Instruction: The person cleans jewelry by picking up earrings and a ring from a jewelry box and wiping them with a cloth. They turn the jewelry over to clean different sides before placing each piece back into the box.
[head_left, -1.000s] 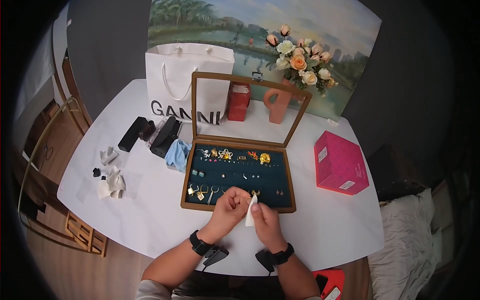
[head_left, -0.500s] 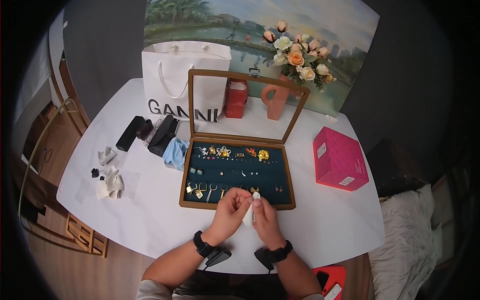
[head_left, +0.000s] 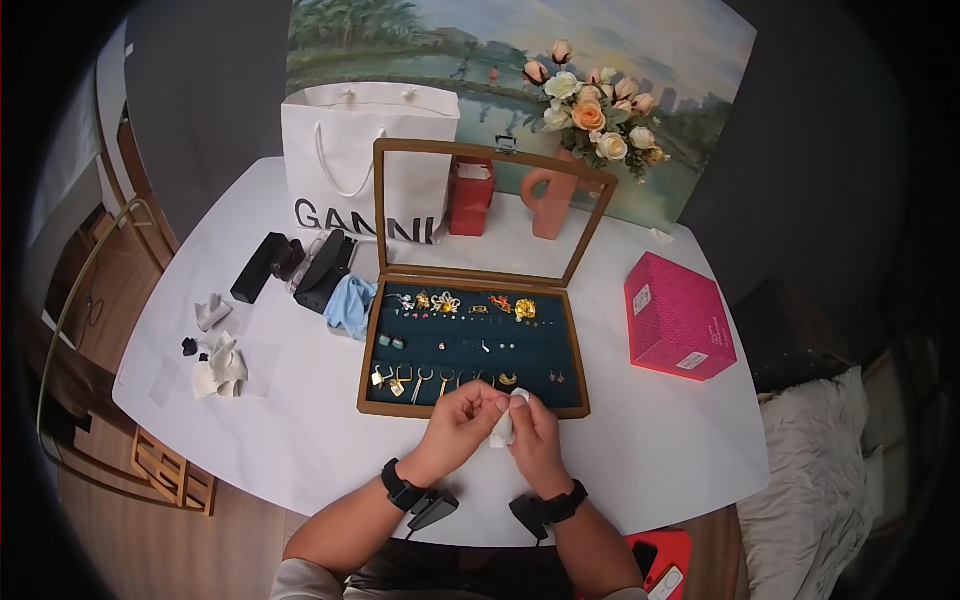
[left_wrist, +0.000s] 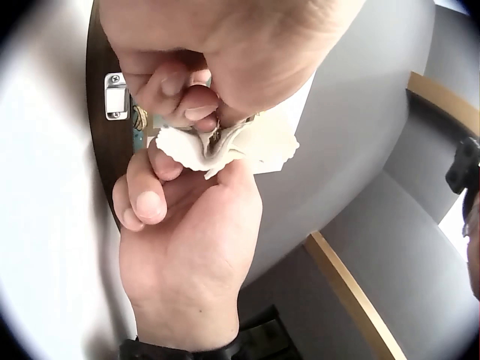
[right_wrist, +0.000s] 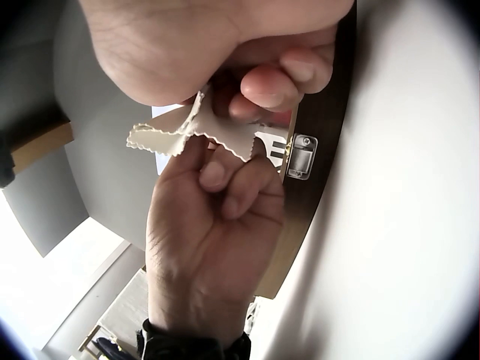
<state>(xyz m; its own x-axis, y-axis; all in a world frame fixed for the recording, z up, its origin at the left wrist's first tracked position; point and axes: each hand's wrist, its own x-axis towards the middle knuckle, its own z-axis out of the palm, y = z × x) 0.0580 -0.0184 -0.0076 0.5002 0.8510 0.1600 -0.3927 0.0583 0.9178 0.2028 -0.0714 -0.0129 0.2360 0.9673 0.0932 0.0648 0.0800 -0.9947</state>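
Note:
Both hands meet over the front edge of an open, dark-lined jewellery box [head_left: 400,409]. My right hand [head_left: 537,447] pinches a small cream polishing cloth [right_wrist: 166,139] with zigzag edges, folded between thumb and fingers. The left hand [head_left: 455,425] has its fingertips against the cloth, pinching a small gold-coloured piece of jewellery [left_wrist: 215,138] that peeks from the fold; most of it is hidden. Inside the box lie rows of earrings, rings and brooches, with a yellow-stone brooch [head_left: 525,309] at the back and hoop earrings [head_left: 422,378] along the front.
The glass lid [head_left: 380,200] stands raised. Behind it are a white paper bag [head_left: 340,130], a red box [head_left: 470,200] and a pink vase [head_left: 547,205] of flowers. A magenta box [head_left: 680,315] sits right. Glasses cases [head_left: 326,275], a blue cloth [head_left: 350,307] and crumpled cloths [head_left: 222,370] lie left.
The cloth, hanging longer below the fingers at first, is now more bunched between the hands. Both hands stay close together near the box's front edge, with small finger movements.

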